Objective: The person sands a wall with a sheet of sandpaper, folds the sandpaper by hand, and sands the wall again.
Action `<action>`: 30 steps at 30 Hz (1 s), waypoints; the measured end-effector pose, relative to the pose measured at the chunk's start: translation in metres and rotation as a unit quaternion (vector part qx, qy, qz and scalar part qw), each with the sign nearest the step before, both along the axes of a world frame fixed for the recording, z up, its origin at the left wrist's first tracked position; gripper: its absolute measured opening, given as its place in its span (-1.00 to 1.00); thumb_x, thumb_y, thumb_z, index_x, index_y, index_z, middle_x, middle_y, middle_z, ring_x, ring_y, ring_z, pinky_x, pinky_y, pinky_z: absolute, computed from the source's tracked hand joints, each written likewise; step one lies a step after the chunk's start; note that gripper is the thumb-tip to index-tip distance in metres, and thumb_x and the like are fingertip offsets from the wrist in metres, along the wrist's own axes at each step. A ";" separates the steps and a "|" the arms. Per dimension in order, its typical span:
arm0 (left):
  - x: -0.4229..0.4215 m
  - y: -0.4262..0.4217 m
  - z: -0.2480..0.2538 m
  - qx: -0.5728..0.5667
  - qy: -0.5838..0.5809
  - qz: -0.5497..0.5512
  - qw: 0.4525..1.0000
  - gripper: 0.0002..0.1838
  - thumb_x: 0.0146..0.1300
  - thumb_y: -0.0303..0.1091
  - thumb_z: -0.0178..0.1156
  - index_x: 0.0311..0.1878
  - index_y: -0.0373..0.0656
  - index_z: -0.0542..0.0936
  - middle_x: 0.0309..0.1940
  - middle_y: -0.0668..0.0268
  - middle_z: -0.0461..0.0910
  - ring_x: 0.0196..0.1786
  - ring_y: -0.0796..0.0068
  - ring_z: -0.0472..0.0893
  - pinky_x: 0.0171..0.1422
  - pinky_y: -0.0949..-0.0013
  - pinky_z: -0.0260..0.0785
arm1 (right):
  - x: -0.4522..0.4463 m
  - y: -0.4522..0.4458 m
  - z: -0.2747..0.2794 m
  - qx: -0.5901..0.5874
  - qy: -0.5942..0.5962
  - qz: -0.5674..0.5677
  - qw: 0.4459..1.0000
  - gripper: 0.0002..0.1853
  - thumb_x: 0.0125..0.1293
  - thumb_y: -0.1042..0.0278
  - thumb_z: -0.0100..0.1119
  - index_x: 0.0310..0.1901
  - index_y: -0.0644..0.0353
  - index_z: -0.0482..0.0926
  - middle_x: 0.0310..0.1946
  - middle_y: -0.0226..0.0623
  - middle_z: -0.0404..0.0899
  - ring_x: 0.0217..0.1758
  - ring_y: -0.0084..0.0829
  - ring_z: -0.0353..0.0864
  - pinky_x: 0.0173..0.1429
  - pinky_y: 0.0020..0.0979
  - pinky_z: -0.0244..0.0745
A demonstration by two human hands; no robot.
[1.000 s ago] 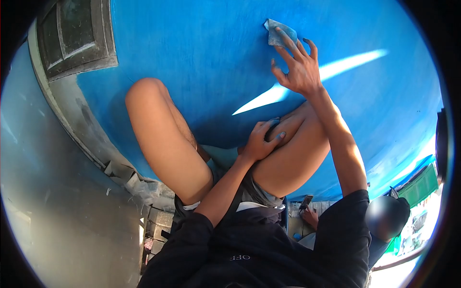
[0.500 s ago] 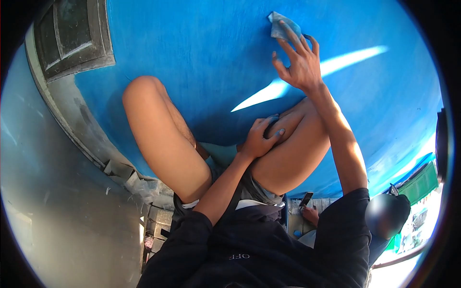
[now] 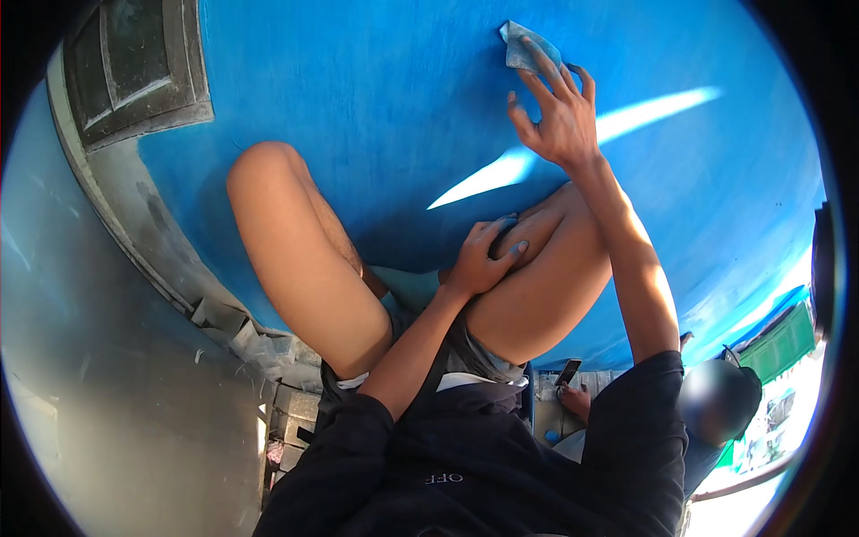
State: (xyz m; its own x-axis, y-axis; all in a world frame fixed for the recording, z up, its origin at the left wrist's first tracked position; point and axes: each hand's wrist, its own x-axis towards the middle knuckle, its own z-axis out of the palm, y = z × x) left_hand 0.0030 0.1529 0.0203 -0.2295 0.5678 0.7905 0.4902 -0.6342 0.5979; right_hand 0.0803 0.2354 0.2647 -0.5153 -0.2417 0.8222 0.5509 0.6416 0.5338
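Note:
My right hand (image 3: 562, 121) presses a small grey-blue sheet (image 3: 530, 50) against the bright blue wall (image 3: 385, 80), with its fingers spread over the sheet's lower right part. The sheet looks like sandpaper or cloth; I cannot tell which. Lower down, my left hand (image 3: 485, 259) rests at the inner side of my right knee. Its fingers curve round something dark, mostly hidden between the fingers and the leg. Blue stains show on the fingertips of both hands. A bright streak of sunlight crosses the wall below my right hand.
A dark framed window or panel (image 3: 134, 63) is at the upper left, above a grey wall edge. Rubble and blocks (image 3: 233, 327) lie at the lower left. Another person in a dark cap (image 3: 743, 394) sits at the lower right, a phone (image 3: 569, 371) in one hand.
Since a second ago my right hand has slid the sheet slightly up the wall. My left hand has stayed at the knee. The view has shifted a little.

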 end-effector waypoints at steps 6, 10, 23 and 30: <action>0.000 -0.002 0.002 -0.001 -0.001 -0.008 1.000 -0.43 0.35 -0.10 0.38 0.30 -0.26 0.58 0.20 -0.05 0.62 0.27 0.03 0.58 0.39 0.11 0.42 | 0.001 0.001 -0.001 -0.005 -0.015 -0.005 1.000 -0.57 0.31 0.02 0.23 0.15 -0.03 0.71 0.48 -0.32 0.42 0.35 -0.25 0.56 0.55 0.09 0.13; 0.000 -0.002 0.002 -0.002 0.007 -0.001 1.000 -0.42 0.35 -0.08 0.37 0.30 -0.26 0.58 0.20 -0.06 0.61 0.28 0.02 0.58 0.39 0.10 0.42 | 0.001 0.003 0.000 0.011 0.008 -0.030 0.999 -0.57 0.31 0.02 0.23 0.14 -0.04 0.71 0.48 -0.33 0.42 0.34 -0.26 0.56 0.55 0.14 0.09; -0.001 -0.004 0.004 -0.016 -0.003 -0.009 1.000 -0.43 0.35 -0.08 0.37 0.29 -0.26 0.59 0.20 -0.07 0.62 0.29 0.00 0.58 0.39 0.10 0.43 | 0.004 0.002 0.001 0.014 0.037 -0.018 0.999 -0.58 0.27 0.02 0.24 0.10 -0.02 0.73 0.43 -0.37 0.48 0.28 -0.30 0.62 0.51 0.18 0.09; -0.001 -0.003 0.004 -0.011 -0.001 -0.006 1.000 -0.43 0.35 -0.10 0.37 0.30 -0.25 0.58 0.21 -0.04 0.62 0.29 0.02 0.58 0.39 0.10 0.43 | 0.000 -0.001 0.000 0.017 0.035 0.022 0.999 -0.60 0.25 0.08 0.25 0.08 0.00 0.73 0.45 -0.39 0.46 0.18 -0.29 0.66 0.50 0.10 0.15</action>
State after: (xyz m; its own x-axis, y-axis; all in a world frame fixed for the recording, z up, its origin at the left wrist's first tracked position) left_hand 0.0021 0.1495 0.0244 -0.2243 0.5881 0.7770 0.4814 -0.6264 0.6131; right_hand 0.0803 0.2342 0.2648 -0.4444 -0.2914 0.8471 0.5600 0.6476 0.5166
